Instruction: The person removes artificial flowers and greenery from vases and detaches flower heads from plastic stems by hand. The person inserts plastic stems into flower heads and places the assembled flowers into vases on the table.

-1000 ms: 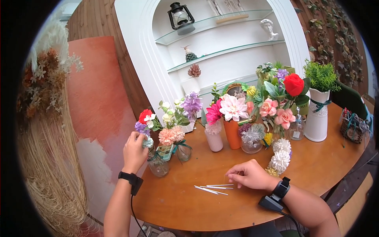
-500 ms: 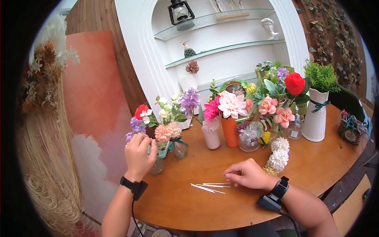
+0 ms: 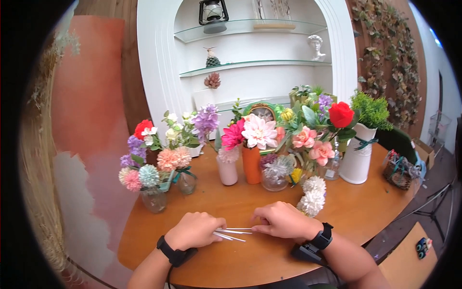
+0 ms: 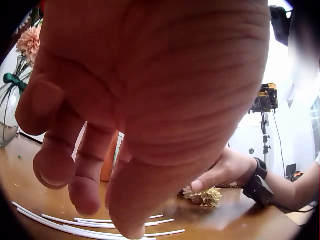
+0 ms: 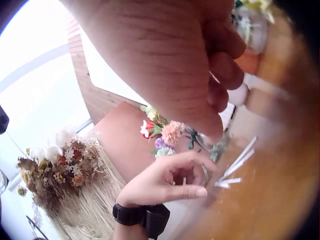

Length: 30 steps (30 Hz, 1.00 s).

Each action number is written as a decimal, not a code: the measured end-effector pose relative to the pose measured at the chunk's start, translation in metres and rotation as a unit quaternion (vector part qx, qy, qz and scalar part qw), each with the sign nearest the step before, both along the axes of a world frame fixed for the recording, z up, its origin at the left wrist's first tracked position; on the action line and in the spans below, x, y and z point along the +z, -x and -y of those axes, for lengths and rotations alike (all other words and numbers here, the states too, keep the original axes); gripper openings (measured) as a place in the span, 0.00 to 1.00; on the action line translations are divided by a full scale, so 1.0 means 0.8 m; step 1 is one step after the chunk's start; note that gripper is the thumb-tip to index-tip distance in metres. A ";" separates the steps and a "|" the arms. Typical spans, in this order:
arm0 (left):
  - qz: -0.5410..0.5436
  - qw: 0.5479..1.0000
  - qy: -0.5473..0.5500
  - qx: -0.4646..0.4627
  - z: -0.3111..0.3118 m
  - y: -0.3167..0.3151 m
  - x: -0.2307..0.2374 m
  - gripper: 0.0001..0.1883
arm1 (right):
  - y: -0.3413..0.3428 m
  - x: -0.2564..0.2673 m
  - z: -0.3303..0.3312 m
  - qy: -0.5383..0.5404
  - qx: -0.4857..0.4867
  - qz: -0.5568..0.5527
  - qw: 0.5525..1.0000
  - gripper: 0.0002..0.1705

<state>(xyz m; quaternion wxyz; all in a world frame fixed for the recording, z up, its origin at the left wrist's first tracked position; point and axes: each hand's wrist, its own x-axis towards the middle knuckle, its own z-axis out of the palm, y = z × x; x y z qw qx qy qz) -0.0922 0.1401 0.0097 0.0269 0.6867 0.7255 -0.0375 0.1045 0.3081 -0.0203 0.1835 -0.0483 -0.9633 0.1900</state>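
Note:
Several thin white sticks (image 3: 237,238) lie loosely together on the wooden table. My left hand (image 3: 195,231) is low over their left ends, fingers bent downward and apart; the left wrist view shows the sticks (image 4: 172,232) below its fingertips, with nothing seen gripped. Close to the sticks' right ends is my right hand (image 3: 284,220), its fingers loosely curled. In the right wrist view, this hand (image 5: 165,60) partly hides its own fingertips, and no stick is seen held in it. Bare table separates the two hands.
Behind my left hand stands a glass vase (image 3: 154,201) of pompom flowers. A pink vase (image 3: 227,173), an orange vase (image 3: 251,166) and a white pitcher (image 3: 356,159) stand farther back. White pompom flowers (image 3: 313,197) lie behind my right hand; a basket (image 3: 397,176) is at the far right.
My left hand has come down and right from the flowers in the left vase to the sticks, uncovering those flowers. The right hand stays near the sticks. The head view has turned right.

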 end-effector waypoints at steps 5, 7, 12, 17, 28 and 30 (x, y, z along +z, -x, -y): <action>0.026 0.999 0.020 0.003 -0.021 0.010 -0.028 0.15 | -0.031 0.037 -0.019 -0.074 -0.134 -0.032 0.988 0.11; 0.048 0.999 0.014 0.004 -0.024 0.015 -0.035 0.14 | -0.040 0.041 -0.030 -0.152 -0.259 -0.130 0.945 0.09; 0.088 0.996 0.012 -0.002 -0.024 0.030 -0.052 0.13 | -0.062 0.044 -0.047 -0.223 -0.413 -0.069 0.880 0.14; 0.122 0.993 -0.007 0.005 -0.019 0.031 -0.055 0.11 | -0.070 0.035 -0.058 -0.233 -0.433 -0.024 0.870 0.19; 0.143 0.988 -0.047 -0.018 -0.015 0.028 -0.057 0.10 | -0.021 0.018 -0.054 -0.190 -0.270 -0.090 0.940 0.03; 0.143 0.989 -0.045 -0.018 -0.014 0.027 -0.058 0.10 | -0.010 0.027 -0.036 -0.105 -0.258 -0.211 0.937 0.04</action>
